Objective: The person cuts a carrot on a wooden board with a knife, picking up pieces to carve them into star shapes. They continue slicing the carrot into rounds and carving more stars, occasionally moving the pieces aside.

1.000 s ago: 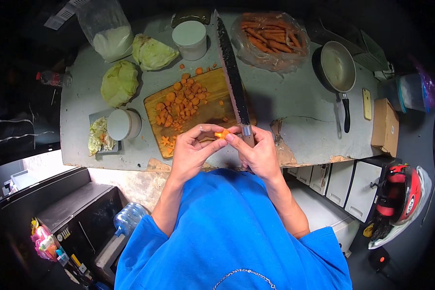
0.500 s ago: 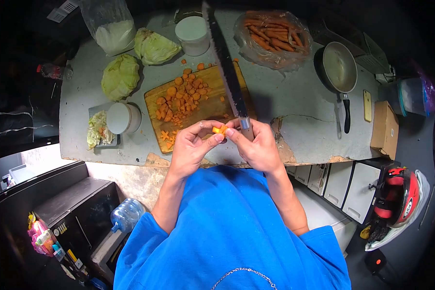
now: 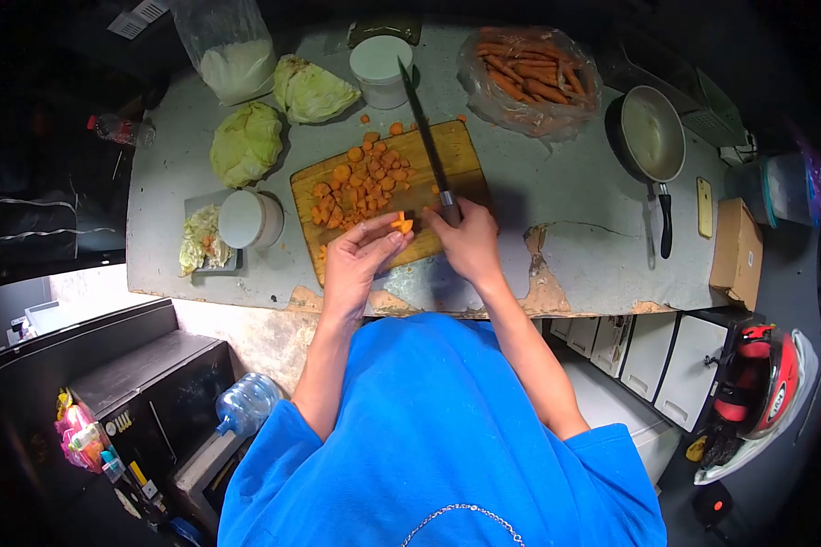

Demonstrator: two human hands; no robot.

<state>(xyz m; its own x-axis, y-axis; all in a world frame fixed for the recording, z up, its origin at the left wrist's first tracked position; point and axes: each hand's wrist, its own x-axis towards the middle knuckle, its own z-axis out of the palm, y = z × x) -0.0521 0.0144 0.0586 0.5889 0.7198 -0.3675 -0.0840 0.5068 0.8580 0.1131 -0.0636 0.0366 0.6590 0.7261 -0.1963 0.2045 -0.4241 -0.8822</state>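
Observation:
My left hand pinches a small cut piece of carrot between thumb and fingers, above the lower part of the wooden cutting board. Just to the right, my right hand grips the handle of a long knife, its dark blade slanting up and away over the board. A heap of chopped carrot lies on the board's left half, and a few bits rest near its far edge.
Cabbages, a lidded tub, another tub and a tray of cabbage scraps stand left and behind. A bag of carrots, a pan, a phone and a cardboard box are right.
My hands have moved apart, and my right hand has let go of the carrot piece. The knife has tipped lower over the board. The camera view has shifted slightly.

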